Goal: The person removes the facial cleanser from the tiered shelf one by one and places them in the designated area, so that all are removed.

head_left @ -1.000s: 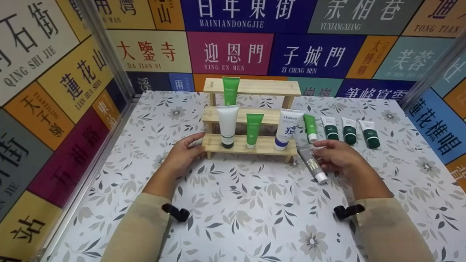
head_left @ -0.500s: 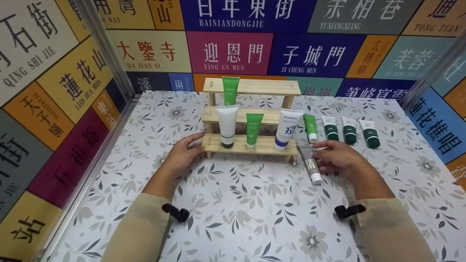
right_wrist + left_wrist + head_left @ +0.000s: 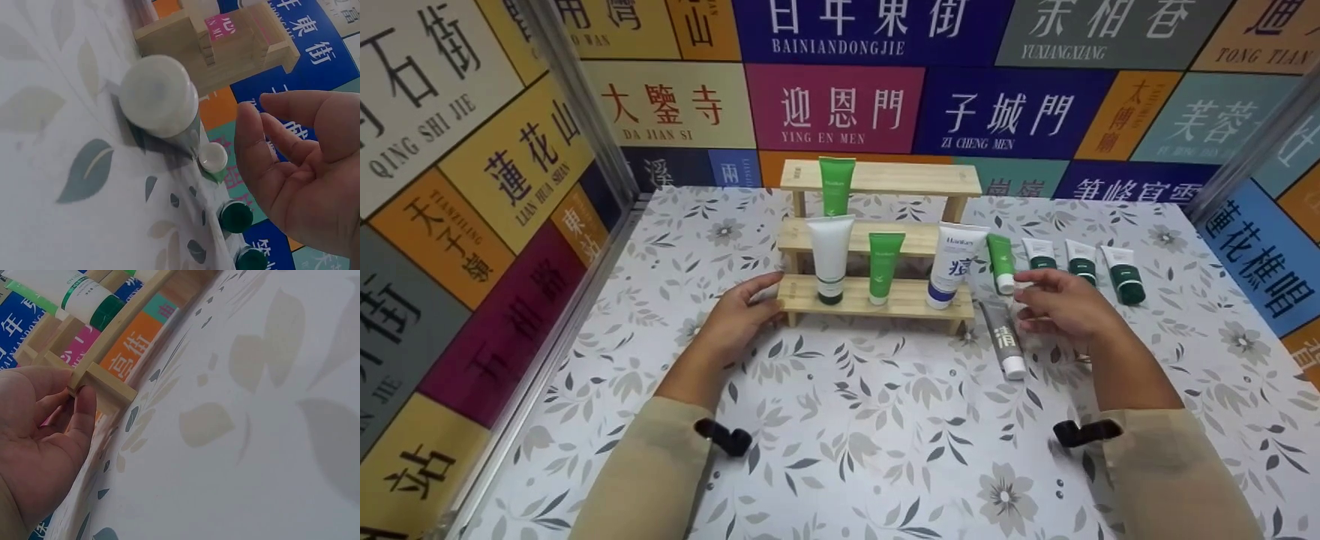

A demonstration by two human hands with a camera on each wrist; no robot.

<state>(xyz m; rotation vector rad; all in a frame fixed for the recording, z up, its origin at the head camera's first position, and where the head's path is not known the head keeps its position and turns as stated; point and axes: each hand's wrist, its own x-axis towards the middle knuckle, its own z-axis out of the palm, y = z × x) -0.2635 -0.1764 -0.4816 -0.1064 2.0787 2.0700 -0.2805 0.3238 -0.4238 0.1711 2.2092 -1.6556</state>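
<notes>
At the left end of the three-step wooden display stand (image 3: 847,289), my left hand (image 3: 739,319) pinches the corner of the lowest step between thumb and fingers, as the left wrist view of the stand (image 3: 107,391) shows. My right hand (image 3: 1065,306) hovers just right of a grey squeeze tube (image 3: 1003,341) lying on the table. In the right wrist view the bent fingers (image 3: 253,143) hold nothing, apart from the tube's white cap (image 3: 157,93). On the lowest step stand a white tube (image 3: 829,255), a small green tube (image 3: 883,266) and a white-and-blue tube (image 3: 949,270).
Another green tube (image 3: 837,187) stands higher on the stand, at its left. Right of the stand lie a green tube (image 3: 1000,262) and three white-and-dark-green tubes, the rightmost tube (image 3: 1126,277) farthest out. Printed panels (image 3: 832,109) wall the flowered table (image 3: 840,450).
The grey tube's cap end has swung left, so it lies straighter. My right hand has let go of it and drawn slightly up and right. The left hand stays put.
</notes>
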